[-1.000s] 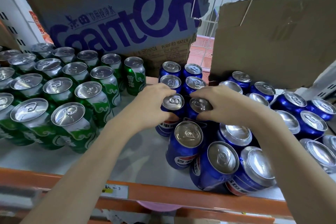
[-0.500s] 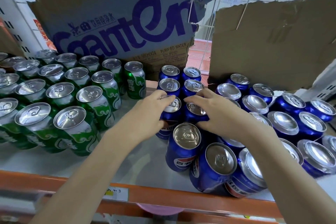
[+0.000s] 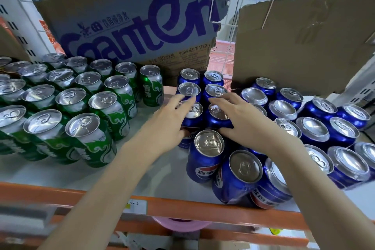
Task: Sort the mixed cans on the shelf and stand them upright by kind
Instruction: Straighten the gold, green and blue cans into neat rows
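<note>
Left hand (image 3: 168, 126) grips one blue can (image 3: 190, 116), right hand (image 3: 241, 122) its neighbour (image 3: 218, 117), in front of the torn Ganten carton (image 3: 142, 26). Green cans (image 3: 81, 107) stand left of it; crowded blue cans (image 3: 316, 126) hem the right.

Cardboard box (image 3: 129, 26) behind cans: big purple "Ganten" lettering with ® mark, Chinese line "饮用纯净水" above it, lower edge "PURIFIED WATER", "580ml×24". Green cans (image 3: 151, 87): white Chinese "雪碧". Blue cans (image 3: 204, 168): Pepsi globe logo, "百事". Shelf-edge label (image 3: 136, 205): handwritten digits, roughly "4-3", unclear.
</note>
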